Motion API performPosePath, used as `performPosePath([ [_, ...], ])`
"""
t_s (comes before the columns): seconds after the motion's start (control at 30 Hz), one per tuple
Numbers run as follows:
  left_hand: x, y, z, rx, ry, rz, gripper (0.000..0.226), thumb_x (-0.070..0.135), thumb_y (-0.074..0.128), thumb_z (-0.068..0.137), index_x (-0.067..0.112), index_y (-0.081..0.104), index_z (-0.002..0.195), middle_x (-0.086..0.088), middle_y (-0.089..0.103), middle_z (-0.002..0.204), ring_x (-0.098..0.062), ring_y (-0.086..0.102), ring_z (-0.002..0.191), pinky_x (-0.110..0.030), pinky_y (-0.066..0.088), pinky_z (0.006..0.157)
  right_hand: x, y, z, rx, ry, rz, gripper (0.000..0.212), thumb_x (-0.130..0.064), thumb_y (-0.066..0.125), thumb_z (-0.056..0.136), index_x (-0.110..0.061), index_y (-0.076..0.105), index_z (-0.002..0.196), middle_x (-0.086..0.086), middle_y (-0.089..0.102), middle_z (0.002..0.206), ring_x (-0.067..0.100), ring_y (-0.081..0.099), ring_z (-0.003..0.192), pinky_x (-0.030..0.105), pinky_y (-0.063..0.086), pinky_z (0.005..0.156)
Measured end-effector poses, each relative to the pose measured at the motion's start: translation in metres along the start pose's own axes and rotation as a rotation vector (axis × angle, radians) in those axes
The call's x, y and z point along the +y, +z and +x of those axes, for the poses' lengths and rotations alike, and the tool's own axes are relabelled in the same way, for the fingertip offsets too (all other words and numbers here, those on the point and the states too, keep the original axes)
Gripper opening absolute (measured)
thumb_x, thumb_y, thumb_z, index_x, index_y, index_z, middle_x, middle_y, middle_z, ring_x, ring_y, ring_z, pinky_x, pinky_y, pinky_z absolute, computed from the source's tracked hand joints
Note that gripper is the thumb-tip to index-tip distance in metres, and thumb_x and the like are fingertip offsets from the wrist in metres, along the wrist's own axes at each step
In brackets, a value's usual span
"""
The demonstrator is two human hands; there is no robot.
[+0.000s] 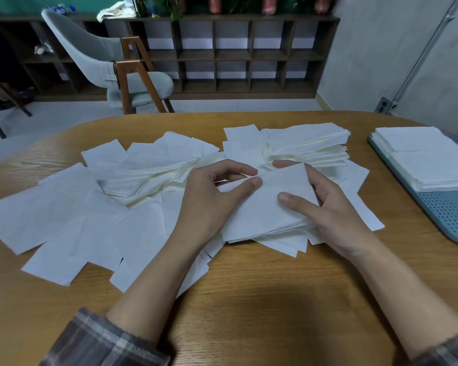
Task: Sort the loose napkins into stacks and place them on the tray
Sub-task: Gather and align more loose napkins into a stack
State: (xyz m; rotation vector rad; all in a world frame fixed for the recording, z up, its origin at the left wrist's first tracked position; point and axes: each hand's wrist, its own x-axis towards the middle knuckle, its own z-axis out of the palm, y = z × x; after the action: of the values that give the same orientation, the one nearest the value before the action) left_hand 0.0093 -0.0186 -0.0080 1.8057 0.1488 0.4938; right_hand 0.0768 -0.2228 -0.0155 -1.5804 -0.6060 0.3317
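Both hands work a small stack of napkins near the middle of the table. The left hand pinches the stack's left edge between thumb and forefinger. The right hand clasps its right side, thumb on top and fingers curled underneath.

Judging by how things lie, the task is partly done. One squared stack already sits on the near end of the tray at the table's right edge, and the stack in hand looks close to ready, though its lower sheets are not yet flush. Much is left: loose napkins are spread over the left half of the table, and a rough pile lies toward the far edge, just beyond the hands.

The tray is cut off by the right border, so its far side and any other stacks there cannot be seen. The right hand's lower fingers are hidden under the paper. How many sheets the held stack has is hard to make out, white on white
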Motion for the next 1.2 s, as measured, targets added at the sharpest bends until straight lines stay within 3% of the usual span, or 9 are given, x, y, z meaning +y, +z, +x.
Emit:
performPosePath([
  [0.1,-0.001,0.002,-0.001,0.000,-0.008,-0.009,0.011,0.025,0.088,0.087,0.025,0.082,0.096,0.008,0.078,0.088,-0.001,0.071,0.087,-0.009,0.048,0.080,-0.001,0.000,0.001,0.008,-0.019,-0.019,0.048,-0.016,0.072,0.095,-0.037,0.063,0.138,-0.015,0.069,0.135,0.008,0.065,0.126,0.030,0.055,0.100],
  [0.2,-0.001,0.004,-0.002,-0.005,-0.008,0.004,0.015,0.027,0.088,0.086,0.028,0.081,0.099,0.001,0.076,0.084,-0.006,0.071,0.089,-0.009,0.048,0.082,0.000,0.000,0.001,-0.001,-0.043,-0.039,0.058,-0.012,0.069,0.099,-0.044,0.055,0.145,-0.013,0.063,0.143,0.014,0.062,0.131,0.039,0.054,0.106],
  [0.4,-0.001,0.002,-0.002,-0.057,-0.056,0.092,0.034,0.050,0.083,0.085,0.044,0.073,0.117,0.024,0.066,0.125,0.008,0.061,0.114,-0.001,0.042,0.085,-0.004,-0.007,0.001,-0.016,-0.110,0.143,0.069,-0.004,0.065,0.095,-0.041,0.042,0.148,-0.001,0.069,0.137,0.024,0.069,0.124,0.036,0.059,0.098],
  [0.57,0.001,-0.002,-0.002,-0.120,-0.110,-0.070,0.027,0.029,0.083,0.091,0.028,0.076,0.117,0.013,0.075,0.107,0.003,0.070,0.093,-0.010,0.050,0.072,0.001,-0.011,0.003,0.007,-0.057,0.127,0.049,-0.010,0.067,0.096,-0.041,0.052,0.132,0.008,0.071,0.128,0.033,0.070,0.117,0.042,0.060,0.093],
  [0.77,-0.010,0.003,-0.001,-0.059,0.001,0.056,0.040,0.032,0.086,0.088,0.039,0.068,0.123,0.015,0.072,0.108,-0.003,0.067,0.102,-0.020,0.054,0.081,-0.003,-0.015,0.002,-0.034,-0.058,-0.047,0.024,-0.009,0.073,0.091,-0.016,0.079,0.113,-0.009,0.077,0.120,0.006,0.065,0.123,0.019,0.049,0.102],
  [0.9,-0.012,0.008,-0.005,-0.032,0.255,0.338,0.041,0.031,0.089,0.084,0.032,0.066,0.118,0.014,0.055,0.123,-0.007,0.054,0.122,-0.011,0.042,0.094,0.004,-0.019,0.005,0.182,-0.070,-0.224,0.027,-0.002,0.074,0.095,-0.022,0.082,0.110,-0.018,0.078,0.115,-0.004,0.065,0.120,0.012,0.044,0.102],
  [0.97,-0.015,0.007,-0.005,-0.111,0.326,0.385,0.028,0.029,0.090,0.081,0.029,0.072,0.102,0.013,0.054,0.116,-0.012,0.055,0.116,-0.015,0.042,0.095,0.008,-0.021,0.007,0.294,-0.082,-0.267,0.030,0.001,0.071,0.095,-0.024,0.082,0.106,-0.022,0.078,0.111,-0.008,0.064,0.117,0.004,0.042,0.096],
  [1.1,-0.023,0.006,-0.006,-0.550,0.197,0.477,0.016,0.038,0.089,0.082,0.032,0.080,0.093,0.016,0.068,0.097,-0.005,0.063,0.098,-0.035,0.052,0.088,0.010,-0.020,0.008,0.315,-0.078,-0.275,0.029,0.000,0.071,0.095,-0.026,0.082,0.105,-0.024,0.077,0.110,-0.010,0.063,0.116,0.003,0.041,0.095],
  [1.2,-0.027,0.008,-0.006,-0.548,0.212,0.502,0.013,0.042,0.085,0.087,0.032,0.081,0.094,0.017,0.069,0.096,-0.004,0.064,0.096,-0.040,0.053,0.085,0.008,-0.018,0.007,0.295,-0.074,-0.253,0.027,-0.003,0.074,0.094,-0.027,0.082,0.105,-0.024,0.077,0.110,-0.010,0.063,0.116,0.002,0.041,0.095],
])
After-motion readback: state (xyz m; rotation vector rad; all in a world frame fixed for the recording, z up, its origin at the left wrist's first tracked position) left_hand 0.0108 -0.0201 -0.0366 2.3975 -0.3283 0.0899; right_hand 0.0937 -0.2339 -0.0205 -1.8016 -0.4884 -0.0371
